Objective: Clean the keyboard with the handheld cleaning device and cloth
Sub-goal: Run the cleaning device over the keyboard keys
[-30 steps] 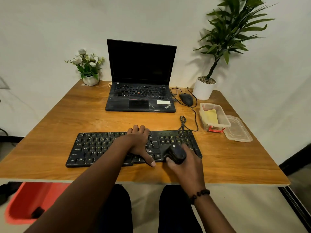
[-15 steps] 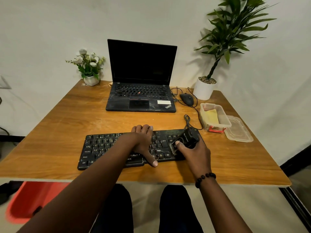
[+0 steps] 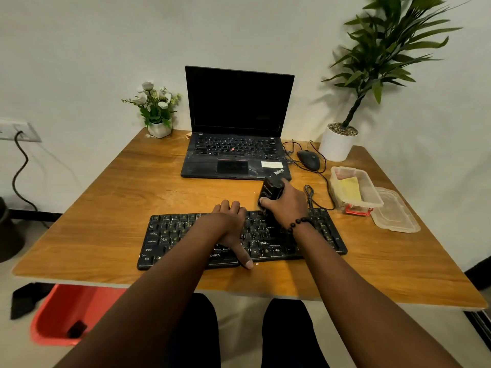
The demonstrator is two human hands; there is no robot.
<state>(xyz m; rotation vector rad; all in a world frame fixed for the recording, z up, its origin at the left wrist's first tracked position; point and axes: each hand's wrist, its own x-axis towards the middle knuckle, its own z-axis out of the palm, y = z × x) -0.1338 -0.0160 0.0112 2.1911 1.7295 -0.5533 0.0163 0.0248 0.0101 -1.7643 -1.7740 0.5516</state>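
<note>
A black keyboard (image 3: 183, 235) lies across the near part of the wooden table (image 3: 111, 208). My left hand (image 3: 232, 224) rests flat on its middle keys, fingers over the far edge and thumb at the near edge. My right hand (image 3: 288, 204) grips a black handheld cleaning device (image 3: 271, 189) at the keyboard's far edge, right of centre. A yellow cloth (image 3: 350, 191) lies in a clear plastic box (image 3: 370, 187) at the right.
An open black laptop (image 3: 236, 128) stands behind the keyboard. A wired mouse (image 3: 308, 159) and its cable lie to its right. The box lid (image 3: 396, 212), a white potted plant (image 3: 338, 142) and a small flower pot (image 3: 159, 128) also stand on the table.
My right hand carried the cleaning device from the keyboard's near right edge up to its far edge. The keyboard shifted rightward under my left hand.
</note>
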